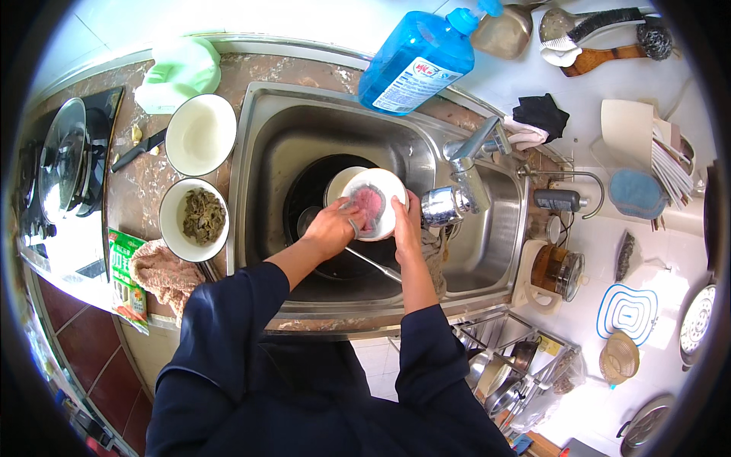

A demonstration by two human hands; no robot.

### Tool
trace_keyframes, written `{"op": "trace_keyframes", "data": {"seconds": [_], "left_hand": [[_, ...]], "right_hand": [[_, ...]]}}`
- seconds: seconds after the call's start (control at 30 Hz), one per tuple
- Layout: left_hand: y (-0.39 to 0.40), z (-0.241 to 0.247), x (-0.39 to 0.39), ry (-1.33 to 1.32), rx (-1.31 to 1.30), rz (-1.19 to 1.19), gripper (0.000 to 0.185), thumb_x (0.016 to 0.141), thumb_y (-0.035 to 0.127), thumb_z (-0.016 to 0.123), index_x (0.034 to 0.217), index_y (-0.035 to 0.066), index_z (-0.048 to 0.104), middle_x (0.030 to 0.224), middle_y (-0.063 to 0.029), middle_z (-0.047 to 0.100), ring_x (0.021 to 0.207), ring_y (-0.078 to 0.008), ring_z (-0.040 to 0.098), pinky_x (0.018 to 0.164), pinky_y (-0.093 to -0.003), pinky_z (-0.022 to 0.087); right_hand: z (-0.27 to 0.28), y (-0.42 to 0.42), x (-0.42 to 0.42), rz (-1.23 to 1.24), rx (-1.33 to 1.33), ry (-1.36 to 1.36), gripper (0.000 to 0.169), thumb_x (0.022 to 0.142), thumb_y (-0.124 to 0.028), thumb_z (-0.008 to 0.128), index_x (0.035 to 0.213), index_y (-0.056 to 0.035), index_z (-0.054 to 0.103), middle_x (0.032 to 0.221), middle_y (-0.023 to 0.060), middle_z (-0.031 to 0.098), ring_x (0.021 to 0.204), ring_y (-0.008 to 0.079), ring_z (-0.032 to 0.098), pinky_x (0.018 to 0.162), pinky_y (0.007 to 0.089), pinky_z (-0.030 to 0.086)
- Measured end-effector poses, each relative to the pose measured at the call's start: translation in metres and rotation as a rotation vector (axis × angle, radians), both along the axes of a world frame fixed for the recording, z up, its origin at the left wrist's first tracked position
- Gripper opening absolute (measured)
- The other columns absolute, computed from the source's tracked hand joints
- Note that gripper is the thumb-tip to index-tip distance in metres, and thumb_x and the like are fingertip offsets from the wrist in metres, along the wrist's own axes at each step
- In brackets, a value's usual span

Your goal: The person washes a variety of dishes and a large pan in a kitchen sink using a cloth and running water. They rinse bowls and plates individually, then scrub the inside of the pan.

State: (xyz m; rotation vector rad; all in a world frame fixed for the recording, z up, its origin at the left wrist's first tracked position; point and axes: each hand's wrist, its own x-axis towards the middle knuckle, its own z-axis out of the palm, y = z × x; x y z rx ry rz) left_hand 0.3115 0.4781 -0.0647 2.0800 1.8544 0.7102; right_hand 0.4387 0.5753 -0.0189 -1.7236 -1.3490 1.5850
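Over the left basin of a stainless steel sink [251, 171], my right hand [406, 220] grips the rim of a white bowl [391, 185], tilted with its inside towards me. My left hand [334, 228] presses a pink and grey scrubbing pad or cloth [368, 207] against the inside of that bowl. Beneath them a second pale bowl [338, 185] sits in a black pan [302, 177] in the basin. A long metal utensil handle [374, 264] slants out of the pan under my hands. The chrome faucet [448, 205] is just right of my right hand.
Left of the sink stand a white bowl [201, 135], a bowl of wet dark leaves [203, 214], a knife [137, 153] and a brown cloth [163, 274]. A blue detergent bottle [417, 63] stands behind the sink. A cloth [435, 257] hangs over the sink divider.
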Motion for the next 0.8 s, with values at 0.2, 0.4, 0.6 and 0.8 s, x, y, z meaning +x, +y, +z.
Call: {"op": "trace_keyframes", "data": {"seconds": [0.2,0.4,0.6,0.8], "left_hand": [[0.012,0.021,0.046,-0.502,-0.278,0.296,0.022,0.072,0.013,0.064,0.094,0.009,0.065,0.086,-0.0116,0.067,0.088,-0.0314,0.063,0.081,-0.0409,0.05],[0.005,0.007,0.003,-0.133,-0.098,-0.1,0.029,0.079,0.007,0.056,0.107,0.012,0.059,0.11,-0.0054,0.064,0.106,-0.021,0.06,0.095,-0.0398,0.044],[0.013,0.012,0.049,-0.315,-0.348,0.207,0.026,0.068,0.015,0.063,0.093,0.008,0.065,0.084,-0.0094,0.068,0.081,-0.0254,0.063,0.08,-0.0379,0.047],[0.006,-0.015,0.035,-0.206,-0.095,-0.039,0.031,0.076,0.012,0.06,0.107,0.01,0.061,0.108,-0.0069,0.064,0.099,-0.0221,0.06,0.089,-0.0384,0.041]], "right_hand": [[0.003,-0.016,-0.008,-0.036,0.247,0.114,0.056,0.085,-0.023,0.053,0.134,-0.0027,0.035,0.127,0.0138,0.045,0.116,0.0246,0.046,0.097,0.0338,0.039],[0.015,-0.015,0.002,0.0,-0.053,0.016,0.055,0.086,-0.023,0.054,0.135,-0.004,0.035,0.129,0.0121,0.044,0.12,0.0228,0.043,0.1,0.034,0.036],[-0.005,-0.022,-0.001,0.003,0.201,0.096,0.056,0.085,-0.021,0.055,0.133,-0.0005,0.035,0.128,0.0155,0.044,0.119,0.0242,0.043,0.098,0.0349,0.037],[-0.02,-0.003,0.012,0.201,0.487,-0.34,0.05,0.083,-0.017,0.055,0.127,0.0014,0.041,0.118,0.0212,0.052,0.111,0.0323,0.05,0.097,0.039,0.038]]}}
